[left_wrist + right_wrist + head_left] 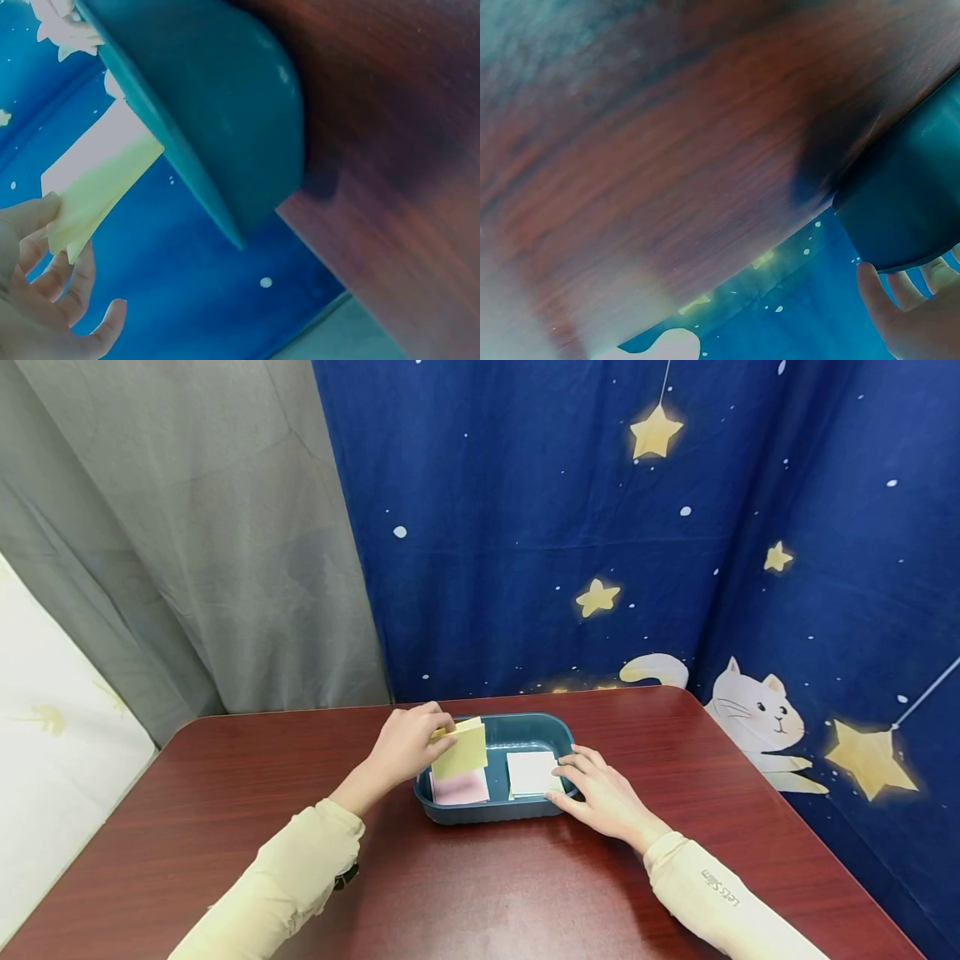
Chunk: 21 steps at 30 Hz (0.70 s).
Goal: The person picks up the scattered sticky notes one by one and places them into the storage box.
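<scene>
A teal oval tub point(487, 812) stands on the table with paper squares inside. My left hand point(408, 742) pinches yellow sticky notes point(463, 753) between thumb and fingers, over the tub's left half. Below them lies a pink sticky note stack point(459, 789). White sticky notes point(531, 772) lie in the right half, with a yellowish edge showing under them. My right hand point(603, 797) rests at the tub's right rim, its fingers reaching over it beside the white notes. In the left wrist view the held yellow notes point(105, 180) rise above the tub's rim.
The reddish-brown wooden table point(480, 885) extends around the tub. Behind its far edge hang a grey curtain point(240, 568) and a blue curtain point(517, 527) with stars and a white cat. A dark band point(347, 877) shows at the left sleeve.
</scene>
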Each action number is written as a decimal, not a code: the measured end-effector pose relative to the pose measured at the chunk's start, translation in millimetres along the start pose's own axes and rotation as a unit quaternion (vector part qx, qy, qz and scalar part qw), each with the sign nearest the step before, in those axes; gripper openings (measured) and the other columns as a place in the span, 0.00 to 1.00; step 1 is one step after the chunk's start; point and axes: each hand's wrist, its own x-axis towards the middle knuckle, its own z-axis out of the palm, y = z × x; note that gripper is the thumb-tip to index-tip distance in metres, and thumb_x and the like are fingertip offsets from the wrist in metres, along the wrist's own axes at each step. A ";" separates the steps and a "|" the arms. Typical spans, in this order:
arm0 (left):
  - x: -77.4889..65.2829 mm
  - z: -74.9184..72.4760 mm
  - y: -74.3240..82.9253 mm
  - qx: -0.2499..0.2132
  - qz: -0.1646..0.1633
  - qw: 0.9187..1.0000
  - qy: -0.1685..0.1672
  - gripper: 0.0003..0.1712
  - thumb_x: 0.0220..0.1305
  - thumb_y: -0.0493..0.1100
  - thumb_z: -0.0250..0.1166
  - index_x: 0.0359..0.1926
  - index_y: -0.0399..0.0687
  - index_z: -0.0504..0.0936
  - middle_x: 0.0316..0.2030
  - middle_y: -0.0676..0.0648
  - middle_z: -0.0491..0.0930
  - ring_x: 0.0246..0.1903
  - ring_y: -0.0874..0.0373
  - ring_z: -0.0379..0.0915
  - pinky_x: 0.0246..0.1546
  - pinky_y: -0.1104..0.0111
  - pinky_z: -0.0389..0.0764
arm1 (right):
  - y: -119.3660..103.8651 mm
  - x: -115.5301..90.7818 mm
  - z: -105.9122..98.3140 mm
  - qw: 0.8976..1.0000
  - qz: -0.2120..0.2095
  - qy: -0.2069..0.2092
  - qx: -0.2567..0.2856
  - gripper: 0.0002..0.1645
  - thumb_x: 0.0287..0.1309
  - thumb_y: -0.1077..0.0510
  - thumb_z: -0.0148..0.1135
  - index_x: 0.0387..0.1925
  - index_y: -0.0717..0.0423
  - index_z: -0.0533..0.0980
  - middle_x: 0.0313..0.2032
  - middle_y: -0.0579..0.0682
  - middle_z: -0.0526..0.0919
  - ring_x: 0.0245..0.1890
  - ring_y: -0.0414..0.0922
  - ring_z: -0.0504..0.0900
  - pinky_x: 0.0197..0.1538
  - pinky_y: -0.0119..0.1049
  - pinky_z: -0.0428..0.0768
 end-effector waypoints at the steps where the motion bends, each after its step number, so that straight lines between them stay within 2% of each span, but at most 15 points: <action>1: -0.1 2.1 -0.3 -0.007 -0.005 1.000 -0.011 0.04 0.51 0.44 0.65 0.25 0.51 0.81 0.23 0.55 0.72 0.20 0.63 0.66 0.22 0.67 0.64 | 0.0 0.0 0.0 1.000 0.000 0.000 0.000 0.28 0.53 0.34 0.49 0.42 0.51 0.78 0.47 0.48 0.74 0.58 0.49 0.59 0.48 0.49 0.68; 5: -0.8 10.7 -2.9 -0.035 -0.037 0.997 -0.065 0.03 0.52 0.45 0.64 0.25 0.52 0.81 0.24 0.56 0.72 0.22 0.63 0.67 0.23 0.67 0.66 | 0.1 -0.2 0.1 1.000 -0.002 0.002 0.001 0.28 0.54 0.35 0.49 0.42 0.51 0.78 0.46 0.49 0.74 0.58 0.49 0.59 0.48 0.49 0.68; 11: -2.4 23.5 -9.5 -0.073 -0.069 0.986 -0.132 0.04 0.53 0.45 0.63 0.27 0.52 0.82 0.26 0.55 0.74 0.25 0.62 0.67 0.26 0.64 0.68 | 0.2 -0.2 0.6 1.000 -0.004 0.001 -0.001 0.28 0.54 0.35 0.49 0.42 0.51 0.78 0.46 0.49 0.74 0.58 0.50 0.59 0.48 0.50 0.68; 16: -3.8 30.4 -14.3 -0.091 -0.080 0.979 -0.162 0.03 0.55 0.44 0.62 0.28 0.52 0.82 0.29 0.54 0.76 0.28 0.62 0.68 0.29 0.62 0.69 | 0.6 0.4 0.5 1.000 -0.006 0.000 -0.001 0.28 0.54 0.35 0.50 0.42 0.51 0.78 0.47 0.50 0.74 0.58 0.50 0.59 0.48 0.49 0.68; 21: -4.0 37.4 -20.5 -0.075 -0.092 0.978 -0.171 0.03 0.55 0.44 0.61 0.28 0.53 0.81 0.28 0.55 0.76 0.28 0.61 0.68 0.31 0.59 0.68 | 0.4 0.3 0.6 1.000 -0.005 0.000 -0.002 0.28 0.54 0.35 0.49 0.42 0.51 0.78 0.47 0.49 0.74 0.58 0.50 0.59 0.47 0.49 0.69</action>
